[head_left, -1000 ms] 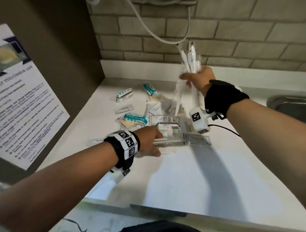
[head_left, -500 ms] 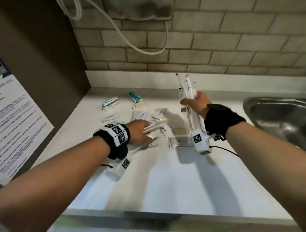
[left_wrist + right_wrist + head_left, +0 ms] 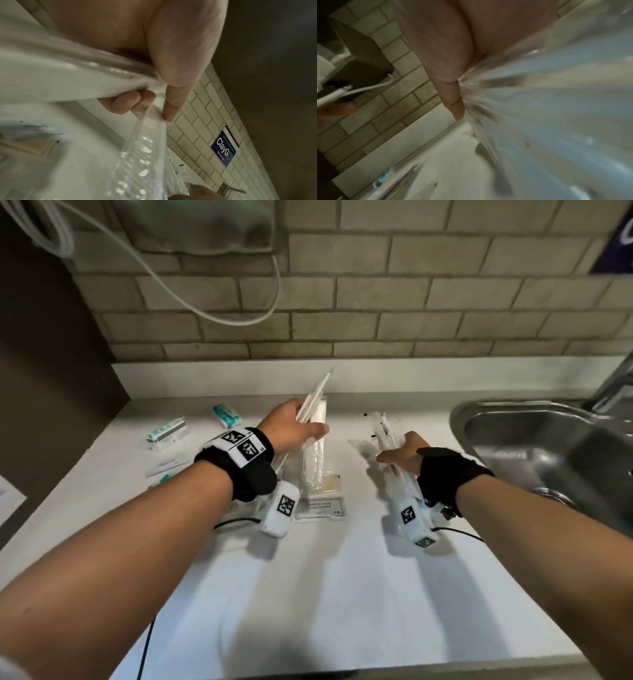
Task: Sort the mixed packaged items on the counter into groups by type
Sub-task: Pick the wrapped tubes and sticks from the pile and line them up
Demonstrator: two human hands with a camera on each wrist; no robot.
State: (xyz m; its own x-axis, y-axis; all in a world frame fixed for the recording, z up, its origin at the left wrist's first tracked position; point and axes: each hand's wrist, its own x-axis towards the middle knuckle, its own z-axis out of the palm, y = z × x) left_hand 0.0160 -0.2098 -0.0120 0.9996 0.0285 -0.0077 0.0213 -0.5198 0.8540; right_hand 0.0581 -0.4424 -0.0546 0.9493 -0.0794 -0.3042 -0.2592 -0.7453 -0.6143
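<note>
My left hand grips long clear-wrapped packets that tilt up toward the wall above the pile. In the left wrist view the thumb and curled fingers pinch ribbed clear plastic. My right hand holds a bundle of clear-wrapped toothbrushes low over the white counter, left of the sink. The right wrist view shows my thumb pressed against the blurred bundle. Teal-and-white boxes, a white sachet and a flat labelled packet lie on the counter.
A steel sink with a tap sits at the right. A tiled wall runs behind, with a hanging white cable. A dark panel bounds the left side. A yellowish soap packet lies under the left hand's packets.
My left hand has lifted clear-wrapped packets off the pile and raised them. My right hand has carried its bundle rightward and down toward the counter beside the sink.
</note>
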